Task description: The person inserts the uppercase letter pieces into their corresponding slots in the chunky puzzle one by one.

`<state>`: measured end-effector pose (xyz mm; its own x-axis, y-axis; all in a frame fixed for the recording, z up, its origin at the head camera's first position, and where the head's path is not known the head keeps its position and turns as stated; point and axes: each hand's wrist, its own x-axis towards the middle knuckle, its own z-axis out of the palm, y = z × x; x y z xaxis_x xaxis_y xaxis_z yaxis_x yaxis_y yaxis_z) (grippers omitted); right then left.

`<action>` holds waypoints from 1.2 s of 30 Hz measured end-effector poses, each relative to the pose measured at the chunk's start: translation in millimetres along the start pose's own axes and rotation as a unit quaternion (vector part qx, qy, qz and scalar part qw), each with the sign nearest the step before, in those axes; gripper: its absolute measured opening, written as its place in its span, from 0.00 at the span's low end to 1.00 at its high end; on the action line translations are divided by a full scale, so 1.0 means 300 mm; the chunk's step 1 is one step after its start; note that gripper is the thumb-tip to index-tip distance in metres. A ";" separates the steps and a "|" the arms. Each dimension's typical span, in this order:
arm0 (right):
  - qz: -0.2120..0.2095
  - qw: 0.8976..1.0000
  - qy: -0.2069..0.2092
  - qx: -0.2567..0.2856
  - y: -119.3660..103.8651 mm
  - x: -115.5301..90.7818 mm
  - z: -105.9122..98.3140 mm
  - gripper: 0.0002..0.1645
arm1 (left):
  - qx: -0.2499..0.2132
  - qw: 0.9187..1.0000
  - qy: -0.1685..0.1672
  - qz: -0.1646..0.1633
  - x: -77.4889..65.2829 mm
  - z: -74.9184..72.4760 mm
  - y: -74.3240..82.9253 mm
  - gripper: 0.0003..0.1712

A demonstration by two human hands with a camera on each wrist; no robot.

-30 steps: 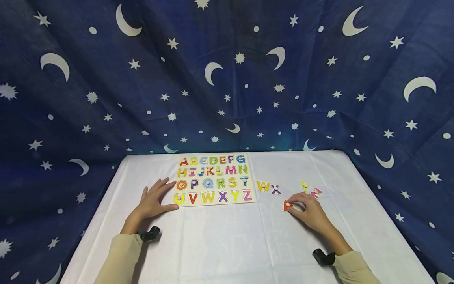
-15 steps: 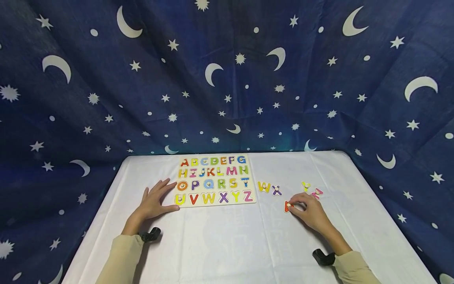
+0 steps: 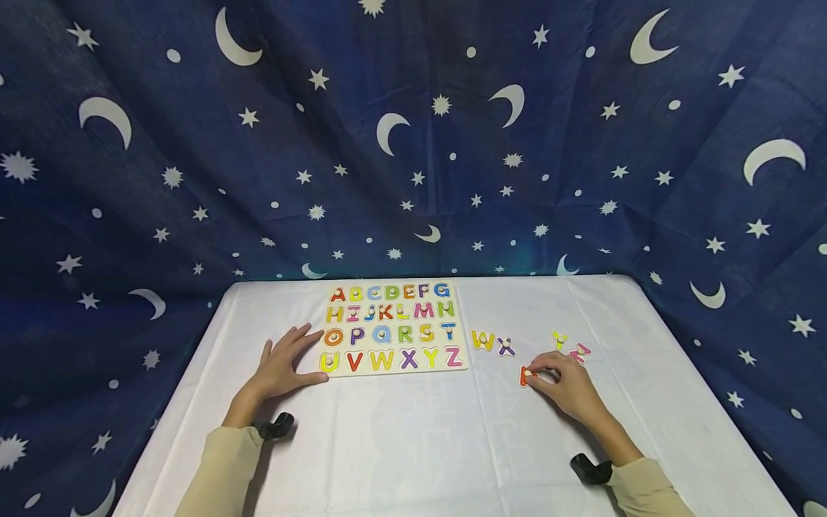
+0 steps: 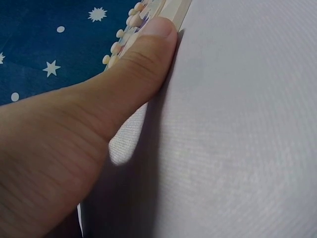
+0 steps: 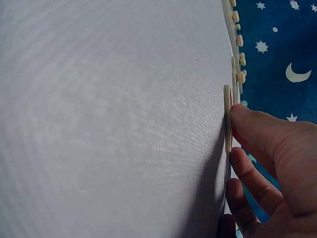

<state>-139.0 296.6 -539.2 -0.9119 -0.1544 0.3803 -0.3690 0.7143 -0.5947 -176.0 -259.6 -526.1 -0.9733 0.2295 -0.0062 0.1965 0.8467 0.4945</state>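
My right hand [image 3: 568, 388] pinches a red letter piece [image 3: 522, 376] between thumb and fingertips, at its small knob. Part of that letter is hidden under the fingers; in the right wrist view the piece [image 5: 228, 119] appears edge-on, flat against the white cloth. At the left side of the wooden alphabet board [image 3: 413, 322], my left hand [image 3: 278, 370] lies with fingers spread, fingertips at the edge and thumb by the lower corner. Knobbed letters fill the upper rows and the U [image 3: 329, 362]; V, W, X, Y and Z in the bottom row show no knobs.
Right of the board lie a yellow W [image 3: 482, 340] and a purple X [image 3: 506, 347]. Beyond the right hand are a yellow Y [image 3: 559, 339] and a pink Z-shaped piece [image 3: 580, 352]. A dark blue starry curtain [image 3: 413, 244] hangs behind the white-covered table [image 3: 400, 445].
The head view has shifted very slightly. Both hands stay in nearly the same place, the right fingers still at the red letter piece.
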 end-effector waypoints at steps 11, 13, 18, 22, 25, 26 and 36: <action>0.015 1.000 0.003 -0.006 0.001 -0.006 0.000 0.13 | 0.002 1.000 0.000 -0.003 -0.003 -0.004 0.005 0.56; 0.010 1.000 0.006 -0.004 -0.001 -0.003 -0.002 0.13 | 0.001 1.000 0.003 0.000 -0.002 -0.006 0.005 0.56; 0.004 1.000 0.007 0.002 -0.013 0.002 -0.008 0.13 | 0.002 1.000 0.005 0.003 0.002 -0.009 0.007 0.56; 0.008 1.000 -0.002 0.005 -0.036 0.017 -0.004 0.13 | 0.004 1.000 0.002 0.000 0.003 -0.008 0.007 0.56; 0.009 1.000 -0.004 0.013 -0.063 0.043 0.009 0.12 | 0.003 1.000 0.003 0.002 0.003 -0.008 0.005 0.56; 0.006 1.000 -0.005 0.018 -0.074 0.055 0.014 0.12 | 0.002 1.000 0.004 0.003 0.003 -0.008 0.004 0.56; 0.004 0.996 -0.025 0.082 -0.230 0.187 0.110 0.08 | 0.001 1.000 0.001 0.000 -0.003 -0.002 0.003 0.57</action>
<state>-170.5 216.0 -500.3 -0.9212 -0.1861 0.3418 -0.3825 0.5946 -0.7072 -175.0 -259.3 -525.1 -0.9734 0.2290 -0.0042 0.1971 0.8470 0.4936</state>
